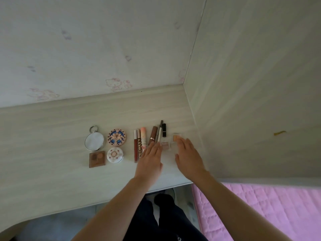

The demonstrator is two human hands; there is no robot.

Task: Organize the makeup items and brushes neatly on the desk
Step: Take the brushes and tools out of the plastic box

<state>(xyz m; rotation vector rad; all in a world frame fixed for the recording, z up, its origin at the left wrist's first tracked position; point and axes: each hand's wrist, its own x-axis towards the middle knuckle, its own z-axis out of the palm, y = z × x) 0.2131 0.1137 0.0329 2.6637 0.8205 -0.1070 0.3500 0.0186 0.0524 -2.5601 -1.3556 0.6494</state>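
Makeup lies in rows on the pale wooden desk [52, 171]. At the left are a round mirror [94, 141], a patterned round compact [117, 137], a brown square palette [97, 159] and a white round compact [115, 154]. In the middle stand lip tubes [137, 141], a brown tube [153, 134], a pencil [160, 129] and a black lipstick [164, 130]. Small clear square pots [176, 137] sit at the right. My left hand [150, 160] and my right hand [188, 156] hover flat with fingers apart on either side of another clear pot [164, 144], and neither hand holds anything.
A wooden side panel [251, 101] rises close on the right of the pots. The back wall [104, 49] carries faint cartoon stickers. A pink quilted bed [260, 211] lies lower right. My dark-clothed legs [163, 220] show under the desk's front edge.
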